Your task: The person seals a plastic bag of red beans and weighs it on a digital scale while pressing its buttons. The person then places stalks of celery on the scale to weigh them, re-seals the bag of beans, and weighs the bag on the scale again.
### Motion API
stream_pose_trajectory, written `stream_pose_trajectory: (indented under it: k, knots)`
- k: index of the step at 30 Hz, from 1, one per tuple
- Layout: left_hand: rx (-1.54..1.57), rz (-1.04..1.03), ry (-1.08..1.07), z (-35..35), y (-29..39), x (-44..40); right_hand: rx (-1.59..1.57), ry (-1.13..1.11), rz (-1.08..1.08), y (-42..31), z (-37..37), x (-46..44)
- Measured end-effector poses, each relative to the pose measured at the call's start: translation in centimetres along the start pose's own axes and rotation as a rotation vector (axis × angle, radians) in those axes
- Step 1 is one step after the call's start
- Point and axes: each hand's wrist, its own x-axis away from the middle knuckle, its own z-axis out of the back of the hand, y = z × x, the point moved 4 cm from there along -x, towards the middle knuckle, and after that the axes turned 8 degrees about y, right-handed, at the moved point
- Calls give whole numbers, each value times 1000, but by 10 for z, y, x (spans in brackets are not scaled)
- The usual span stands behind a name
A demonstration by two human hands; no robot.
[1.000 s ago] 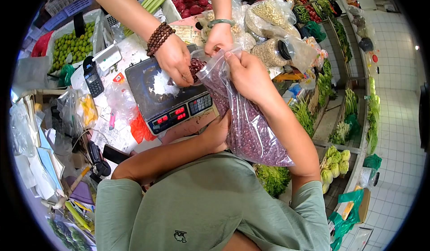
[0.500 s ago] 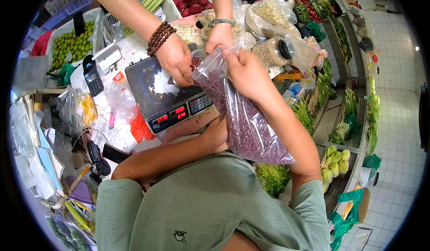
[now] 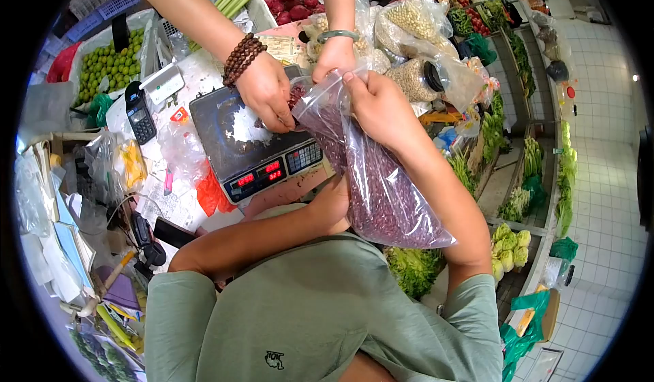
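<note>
A clear zip bag (image 3: 392, 198) full of dark red beans hangs tilted in front of my chest. At its mouth, my right hand (image 3: 381, 106) is closed in a pinch on the upper edge. My left hand (image 3: 332, 201) is against the bag's lower left side, its fingers hidden behind the plastic. Across from me, another person's beaded-wrist hand (image 3: 266, 96) and bangled-wrist hand (image 3: 334, 60) are at the bag's mouth. More red beans (image 3: 297, 94) show between those hands. Beneath them is a digital scale (image 3: 238, 137) with lit red digits.
Left of the scale lie a cordless phone (image 3: 140, 115), an orange-red plastic bag (image 3: 214, 190) and papers. A crate of green fruit (image 3: 112, 69) stands at the back left. A jar of grains (image 3: 412, 79) and bagged goods are right of the hands. Vegetable shelves (image 3: 497, 178) line the right.
The bag's lower end and my right hand have shifted slightly right. The scale's red digits have changed. The other person's hands have hardly moved.
</note>
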Motion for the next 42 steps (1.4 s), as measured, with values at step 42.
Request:
stream_pose_trajectory:
  k: [42]
  knots:
    - [-47, 0, -103, -19, 3, 2, 58, 20, -12, -8, 3, 3]
